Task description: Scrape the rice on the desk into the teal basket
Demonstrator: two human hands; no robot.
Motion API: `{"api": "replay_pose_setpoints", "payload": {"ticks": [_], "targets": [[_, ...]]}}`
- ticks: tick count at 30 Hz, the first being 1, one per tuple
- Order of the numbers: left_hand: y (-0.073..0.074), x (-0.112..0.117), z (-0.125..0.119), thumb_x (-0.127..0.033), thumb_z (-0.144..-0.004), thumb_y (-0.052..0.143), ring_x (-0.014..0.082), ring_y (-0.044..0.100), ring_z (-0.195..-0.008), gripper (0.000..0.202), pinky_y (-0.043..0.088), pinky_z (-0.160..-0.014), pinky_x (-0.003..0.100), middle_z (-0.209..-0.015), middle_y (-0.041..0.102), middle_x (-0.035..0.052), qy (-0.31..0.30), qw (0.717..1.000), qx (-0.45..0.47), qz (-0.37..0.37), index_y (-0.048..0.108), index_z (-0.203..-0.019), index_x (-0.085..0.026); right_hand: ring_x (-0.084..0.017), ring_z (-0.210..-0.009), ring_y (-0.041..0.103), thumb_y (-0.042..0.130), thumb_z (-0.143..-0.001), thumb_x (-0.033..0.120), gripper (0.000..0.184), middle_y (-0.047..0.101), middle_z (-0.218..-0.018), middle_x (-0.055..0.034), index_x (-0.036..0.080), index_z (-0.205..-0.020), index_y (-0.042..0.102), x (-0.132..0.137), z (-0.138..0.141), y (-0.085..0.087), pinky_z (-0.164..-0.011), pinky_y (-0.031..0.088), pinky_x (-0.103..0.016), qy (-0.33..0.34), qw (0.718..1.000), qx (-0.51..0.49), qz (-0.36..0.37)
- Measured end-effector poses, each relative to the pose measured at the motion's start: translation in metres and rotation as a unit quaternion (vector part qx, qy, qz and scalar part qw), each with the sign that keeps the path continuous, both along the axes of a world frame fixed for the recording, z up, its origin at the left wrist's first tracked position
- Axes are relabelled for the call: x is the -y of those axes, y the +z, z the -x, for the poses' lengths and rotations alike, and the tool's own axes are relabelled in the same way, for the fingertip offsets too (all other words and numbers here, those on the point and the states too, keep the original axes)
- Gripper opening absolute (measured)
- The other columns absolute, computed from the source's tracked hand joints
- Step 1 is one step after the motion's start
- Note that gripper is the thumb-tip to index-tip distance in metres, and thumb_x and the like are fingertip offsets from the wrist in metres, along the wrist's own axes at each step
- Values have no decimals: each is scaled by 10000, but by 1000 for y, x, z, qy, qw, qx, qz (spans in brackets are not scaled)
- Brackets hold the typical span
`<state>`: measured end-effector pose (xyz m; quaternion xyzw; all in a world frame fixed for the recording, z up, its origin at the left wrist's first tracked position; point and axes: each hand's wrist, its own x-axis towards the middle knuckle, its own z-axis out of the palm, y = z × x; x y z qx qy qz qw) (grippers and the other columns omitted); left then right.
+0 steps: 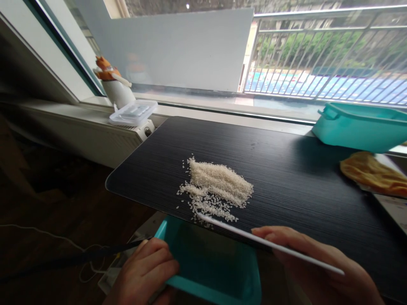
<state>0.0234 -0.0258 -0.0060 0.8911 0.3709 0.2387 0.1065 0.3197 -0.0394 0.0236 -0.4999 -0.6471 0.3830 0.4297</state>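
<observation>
A heap of white rice (219, 180) lies on the black tabletop (152, 161), with loose grains scattered toward its front edge. Below that edge is a teal plastic bin (206, 288); my left hand (149, 267) grips its left rim, fingers closed over it. In my right hand (305, 250) is a thin, flat white piece seen nearly edge-on (270, 243), like a card or plastic sheet. Its far tip touches the grains at the table's front edge. The fingers under the white piece are partly hidden.
Another teal bin (362, 129) stands at the back right beside a yellow-brown cloth (375, 171). A clear plastic case (135, 112) and a white container with an orange animal figure (116, 84) sit on the left sill by the radiator. A pale cable (47, 233) trails at lower left.
</observation>
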Motion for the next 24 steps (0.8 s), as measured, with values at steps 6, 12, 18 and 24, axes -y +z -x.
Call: {"api": "replay_pose_setpoints", "payload": {"ticks": [6,12,18,24], "targets": [[-3,1,2,-124,-824,478,199,607,-841,161,481,-710,295,-784,668,26,11,1000,6,-18,608,-872,-207,-244,-943,685,597,-818,159,264,697,-1102,-56,257,-1058,647,-3,7,-2,-768,580,-256,75,997,-7,-11],[-6,0,8,-114,-803,519,198,599,-877,159,477,-733,287,-826,677,23,4,1000,-2,-12,606,-895,-209,-163,-867,702,561,-847,137,240,723,-1014,1,280,-1017,654,-10,15,2,-748,555,-157,31,999,26,-24],[-4,1,9,-141,-818,505,200,603,-866,145,480,-718,282,-840,685,34,21,999,22,-32,605,-898,-207,-185,-883,700,595,-824,159,263,715,-1046,-15,263,-1061,643,-7,19,0,-749,567,-185,61,996,43,-53],[-4,1,13,-81,-778,502,187,602,-888,222,486,-734,265,-873,685,30,4,1000,15,-16,611,-929,-202,-150,-874,700,558,-858,159,233,721,-1018,13,283,-1036,643,-10,23,2,-755,553,-151,28,998,48,-26]]}}
